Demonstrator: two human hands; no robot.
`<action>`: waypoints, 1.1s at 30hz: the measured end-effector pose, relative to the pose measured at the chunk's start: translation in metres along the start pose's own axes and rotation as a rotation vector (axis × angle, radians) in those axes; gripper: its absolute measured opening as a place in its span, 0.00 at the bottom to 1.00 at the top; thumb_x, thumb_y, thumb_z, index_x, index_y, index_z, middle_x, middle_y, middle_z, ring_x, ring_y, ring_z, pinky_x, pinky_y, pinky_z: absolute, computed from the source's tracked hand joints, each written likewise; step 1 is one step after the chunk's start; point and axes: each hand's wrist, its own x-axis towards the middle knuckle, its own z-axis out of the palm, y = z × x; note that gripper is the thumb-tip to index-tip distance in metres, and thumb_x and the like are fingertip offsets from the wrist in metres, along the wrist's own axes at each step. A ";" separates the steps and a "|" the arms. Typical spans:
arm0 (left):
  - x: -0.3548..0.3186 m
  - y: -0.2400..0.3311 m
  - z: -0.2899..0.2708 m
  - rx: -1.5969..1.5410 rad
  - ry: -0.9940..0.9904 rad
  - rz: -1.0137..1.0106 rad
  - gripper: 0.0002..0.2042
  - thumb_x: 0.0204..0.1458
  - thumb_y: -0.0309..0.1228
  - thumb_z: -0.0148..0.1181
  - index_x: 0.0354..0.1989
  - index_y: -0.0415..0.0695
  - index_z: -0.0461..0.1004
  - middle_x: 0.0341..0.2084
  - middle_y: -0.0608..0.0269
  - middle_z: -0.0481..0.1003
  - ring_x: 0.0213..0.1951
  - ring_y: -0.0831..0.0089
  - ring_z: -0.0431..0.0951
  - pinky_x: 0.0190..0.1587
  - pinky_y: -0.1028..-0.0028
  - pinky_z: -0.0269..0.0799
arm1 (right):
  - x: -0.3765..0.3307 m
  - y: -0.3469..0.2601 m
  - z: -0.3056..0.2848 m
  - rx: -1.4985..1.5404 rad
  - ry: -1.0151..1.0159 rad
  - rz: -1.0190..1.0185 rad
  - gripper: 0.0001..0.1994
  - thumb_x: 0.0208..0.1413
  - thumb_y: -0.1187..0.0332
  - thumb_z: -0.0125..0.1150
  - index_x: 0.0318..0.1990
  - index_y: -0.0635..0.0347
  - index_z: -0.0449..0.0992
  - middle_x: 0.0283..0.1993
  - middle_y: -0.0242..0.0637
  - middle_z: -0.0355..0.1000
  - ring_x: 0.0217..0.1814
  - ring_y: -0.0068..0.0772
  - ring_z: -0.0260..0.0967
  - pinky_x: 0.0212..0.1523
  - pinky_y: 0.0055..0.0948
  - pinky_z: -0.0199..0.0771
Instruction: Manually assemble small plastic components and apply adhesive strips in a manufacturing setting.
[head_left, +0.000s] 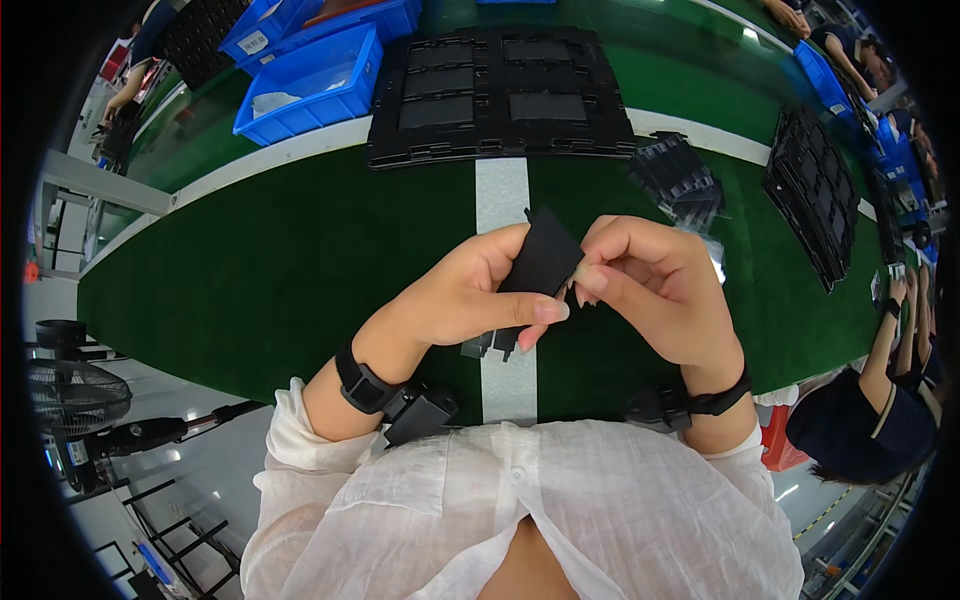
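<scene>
Plainly, left fingers clasp black panel — right fingers pinched together.

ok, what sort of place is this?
Probably a factory floor, likely an assembly or packing line: a green worktop in front of the wearer, a black moulded tray at its far side, and a co-worker in dark clothing at the right.

Bright light on my left hand, right hand, both sharp; glare on green surface, upper right; fisheye bends edges, corners black.
</scene>
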 end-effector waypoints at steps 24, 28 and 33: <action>0.007 0.001 0.011 0.106 0.428 0.062 0.13 0.58 0.35 0.46 0.42 0.36 0.69 0.29 0.63 0.74 0.29 0.78 0.74 0.32 0.80 0.70 | 0.011 0.030 0.000 -0.391 0.339 0.038 0.08 0.55 0.71 0.53 0.29 0.68 0.74 0.25 0.35 0.71 0.25 0.20 0.68 0.28 0.17 0.66; 0.014 -0.006 0.009 0.108 0.648 0.224 0.17 0.59 0.39 0.44 0.36 0.35 0.73 0.30 0.61 0.76 0.32 0.77 0.75 0.38 0.79 0.70 | 0.017 0.034 0.020 -0.316 0.214 0.005 0.12 0.56 0.68 0.53 0.28 0.71 0.75 0.26 0.34 0.71 0.25 0.19 0.65 0.27 0.18 0.65; 0.010 -0.004 0.004 0.438 0.634 0.361 0.20 0.54 0.42 0.52 0.44 0.36 0.71 0.45 0.56 0.71 0.45 0.72 0.71 0.47 0.74 0.65 | 0.017 0.036 0.020 0.019 0.179 0.121 0.14 0.58 0.65 0.50 0.27 0.69 0.70 0.23 0.32 0.67 0.23 0.20 0.62 0.25 0.20 0.62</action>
